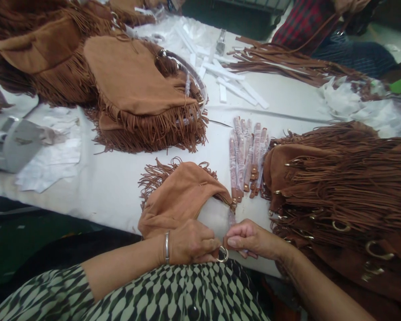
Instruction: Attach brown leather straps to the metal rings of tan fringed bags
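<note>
A tan suede fringed bag (175,196) lies at the table's front edge, close against the body. My left hand (194,240) is closed at its near corner, with a gold-coloured metal ring (223,254) at the fingertips. Opposite it, my right hand (247,238) pinches the brown end of a handle strap, and plastic wrap on the strap (231,217) shows just above the fingers. Both hands almost meet beside the ring. Fingers hide whether the strap end passes through it. Several plastic-wrapped handle straps (249,156) lie beyond my right hand.
Finished-looking fringed bags (137,80) are piled at the back left, and more fringed pieces (337,174) heap up on the right. White strips (237,82) and brown cords (287,62) lie farther back. A grey tape dispenser-like object (18,142) stands left. Another person's checked sleeve (304,26) shows across the table.
</note>
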`<action>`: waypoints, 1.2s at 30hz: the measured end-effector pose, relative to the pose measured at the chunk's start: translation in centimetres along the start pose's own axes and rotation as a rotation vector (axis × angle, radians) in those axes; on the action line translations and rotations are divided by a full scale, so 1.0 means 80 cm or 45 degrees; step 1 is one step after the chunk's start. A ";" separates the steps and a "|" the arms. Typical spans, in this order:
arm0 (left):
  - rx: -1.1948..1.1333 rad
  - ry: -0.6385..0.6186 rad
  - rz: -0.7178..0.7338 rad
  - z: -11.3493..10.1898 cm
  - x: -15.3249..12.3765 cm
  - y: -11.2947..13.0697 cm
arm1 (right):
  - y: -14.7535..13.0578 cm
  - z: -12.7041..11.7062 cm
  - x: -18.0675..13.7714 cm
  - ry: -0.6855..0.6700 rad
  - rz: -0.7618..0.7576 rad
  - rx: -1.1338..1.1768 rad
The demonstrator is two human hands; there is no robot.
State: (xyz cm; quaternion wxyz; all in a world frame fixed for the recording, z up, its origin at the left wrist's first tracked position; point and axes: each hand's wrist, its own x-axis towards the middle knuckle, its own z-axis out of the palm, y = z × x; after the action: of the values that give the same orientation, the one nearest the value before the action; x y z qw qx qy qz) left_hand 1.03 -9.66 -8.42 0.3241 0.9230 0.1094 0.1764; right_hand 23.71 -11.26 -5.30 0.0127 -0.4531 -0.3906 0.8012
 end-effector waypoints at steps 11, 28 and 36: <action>0.014 0.000 0.112 -0.002 0.003 0.002 | -0.032 -0.014 0.008 -0.335 0.180 -0.180; 0.087 0.081 -0.357 -0.003 0.005 -0.006 | 0.014 0.036 -0.006 0.317 -0.086 0.120; 0.036 -0.129 -0.380 -0.032 -0.017 -0.007 | -0.040 0.010 -0.009 0.005 -0.203 -0.242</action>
State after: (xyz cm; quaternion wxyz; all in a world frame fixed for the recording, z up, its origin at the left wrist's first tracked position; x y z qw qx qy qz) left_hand -1.26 -8.24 -7.28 0.3388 0.9087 0.2312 0.0781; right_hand 22.49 -9.82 -2.50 0.0341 -0.4214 -0.4993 0.7562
